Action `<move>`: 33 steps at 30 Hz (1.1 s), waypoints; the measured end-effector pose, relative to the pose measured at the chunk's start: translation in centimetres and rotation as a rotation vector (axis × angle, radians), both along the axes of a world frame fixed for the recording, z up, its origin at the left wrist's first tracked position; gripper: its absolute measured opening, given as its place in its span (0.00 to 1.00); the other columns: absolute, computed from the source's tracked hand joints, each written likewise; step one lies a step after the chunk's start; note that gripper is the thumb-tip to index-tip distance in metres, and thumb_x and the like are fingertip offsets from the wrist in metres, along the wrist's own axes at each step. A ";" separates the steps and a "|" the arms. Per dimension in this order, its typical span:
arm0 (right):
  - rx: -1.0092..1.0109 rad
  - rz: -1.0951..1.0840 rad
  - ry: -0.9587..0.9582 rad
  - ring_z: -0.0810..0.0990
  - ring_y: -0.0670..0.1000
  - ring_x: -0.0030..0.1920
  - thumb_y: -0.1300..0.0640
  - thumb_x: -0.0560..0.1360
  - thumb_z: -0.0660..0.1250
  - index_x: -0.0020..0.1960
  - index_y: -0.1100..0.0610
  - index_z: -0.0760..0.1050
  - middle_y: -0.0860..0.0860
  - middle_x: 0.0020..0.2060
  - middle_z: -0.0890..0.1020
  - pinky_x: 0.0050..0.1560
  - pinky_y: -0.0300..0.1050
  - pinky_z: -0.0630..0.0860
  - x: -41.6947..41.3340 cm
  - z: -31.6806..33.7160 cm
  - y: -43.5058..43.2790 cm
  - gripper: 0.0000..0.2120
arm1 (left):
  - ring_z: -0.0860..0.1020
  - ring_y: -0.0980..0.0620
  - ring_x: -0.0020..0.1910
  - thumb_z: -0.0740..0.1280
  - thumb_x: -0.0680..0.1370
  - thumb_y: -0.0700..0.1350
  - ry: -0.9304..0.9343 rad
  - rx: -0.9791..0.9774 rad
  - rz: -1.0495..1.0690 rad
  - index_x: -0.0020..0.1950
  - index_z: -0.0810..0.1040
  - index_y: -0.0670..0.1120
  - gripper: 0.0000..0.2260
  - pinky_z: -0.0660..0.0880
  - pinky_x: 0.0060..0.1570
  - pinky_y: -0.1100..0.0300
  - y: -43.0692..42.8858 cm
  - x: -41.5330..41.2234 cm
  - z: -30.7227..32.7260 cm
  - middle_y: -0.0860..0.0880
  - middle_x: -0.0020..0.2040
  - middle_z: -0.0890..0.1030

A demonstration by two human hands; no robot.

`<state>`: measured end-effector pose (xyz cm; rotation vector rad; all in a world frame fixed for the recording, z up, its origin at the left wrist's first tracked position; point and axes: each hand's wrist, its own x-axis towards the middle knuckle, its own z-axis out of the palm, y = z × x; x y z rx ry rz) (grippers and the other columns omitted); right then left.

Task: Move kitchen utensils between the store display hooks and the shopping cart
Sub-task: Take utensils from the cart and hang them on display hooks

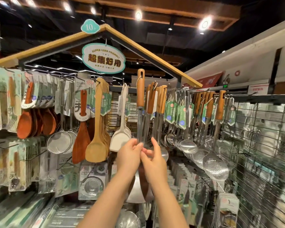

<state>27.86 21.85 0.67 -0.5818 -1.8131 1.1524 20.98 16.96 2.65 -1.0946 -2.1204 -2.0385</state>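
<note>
A steel turner with a wooden handle (140, 89) stands upright in front of the display, handle end up and its broad blade (136, 190) down behind my forearms. My left hand (130, 155) grips its metal shaft just below the handle. Touching the left hand, my right hand (153, 160) pinches the same shaft with curled fingers. The handle's hole sits above and left of a hook (155, 87) that carries several matching wooden-handled turners. No shopping cart is in view.
Hooks hold wooden spoons (25, 122), mesh strainers (59, 142), wooden spatulas (97, 129), a white turner (120, 137), steel ladles (187, 145) and skimmers (215, 167). Packaged goods fill the lower rows. A wire grid panel (262, 145) runs along the right.
</note>
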 end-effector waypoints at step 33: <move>0.125 -0.139 -0.256 0.79 0.47 0.47 0.44 0.79 0.56 0.55 0.46 0.71 0.41 0.46 0.80 0.47 0.45 0.75 0.6 0.3 1.9 0.10 | 0.79 0.44 0.39 0.64 0.76 0.44 0.091 0.012 0.008 0.38 0.72 0.39 0.11 0.73 0.41 0.51 4.1 0.2 -0.8 0.43 0.35 0.81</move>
